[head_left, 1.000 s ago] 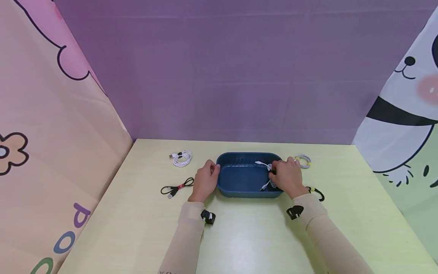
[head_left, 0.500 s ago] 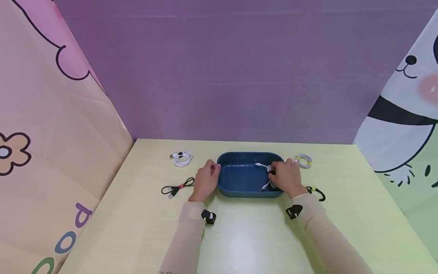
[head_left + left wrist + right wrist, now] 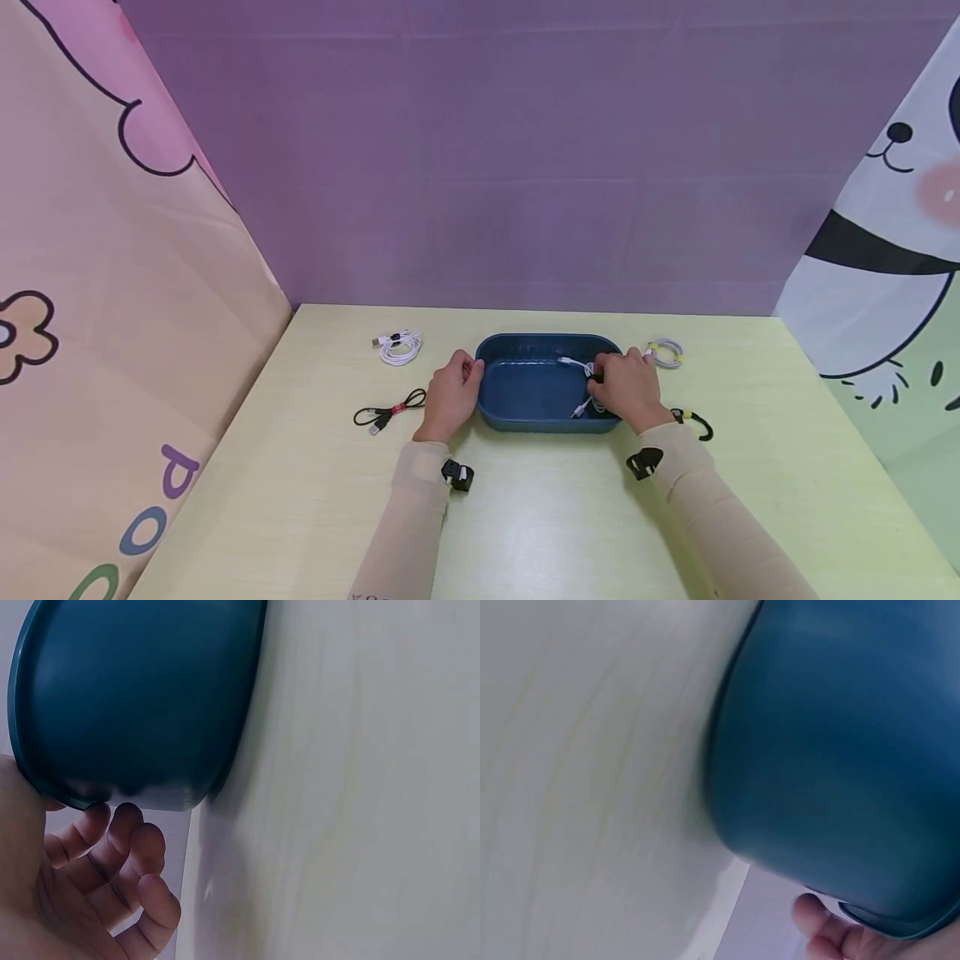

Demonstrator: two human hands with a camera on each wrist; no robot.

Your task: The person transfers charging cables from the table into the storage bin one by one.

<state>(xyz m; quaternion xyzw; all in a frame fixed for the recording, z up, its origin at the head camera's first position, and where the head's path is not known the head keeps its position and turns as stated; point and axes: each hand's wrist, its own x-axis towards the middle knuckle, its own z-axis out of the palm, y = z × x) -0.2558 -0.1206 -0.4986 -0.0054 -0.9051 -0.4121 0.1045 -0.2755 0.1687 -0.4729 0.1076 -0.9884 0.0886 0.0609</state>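
Left arm (image 3: 401,529): one, beige-sleeved, reaching far with a slight slant right. 
Left hand (image 3: 450,393): one, fingers (image 3: 146,847) bent in a grip. 
Right arm (image 3: 731,525): one, beige-sleeved, reaching far, slanting left. 
Right hand (image 3: 632,390): one, back upward, fingers bent, gripping, partly hidden. 
Hands well apart.
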